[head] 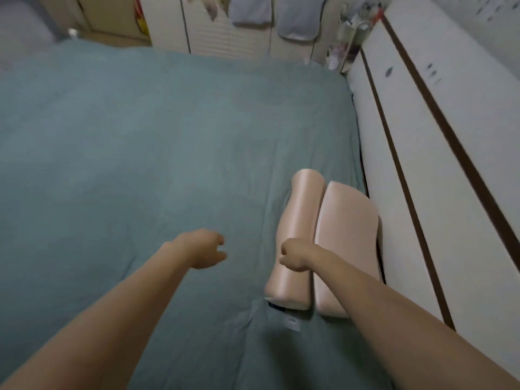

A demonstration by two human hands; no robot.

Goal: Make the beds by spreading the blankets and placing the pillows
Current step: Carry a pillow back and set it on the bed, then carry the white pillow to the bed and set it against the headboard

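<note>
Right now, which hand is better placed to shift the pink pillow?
Right hand: it is already over the pillow near the headboard. The left hand hangs over bare blanket.

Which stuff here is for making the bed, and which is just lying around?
For the bed:
- blanket, spread flat
- pink pillow, by the headboard
- left hand, over the blanket
- right hand, over the pillow

Just lying about:
- grey clothes hanging on the far wall
- cupboard doors behind the bed
</note>
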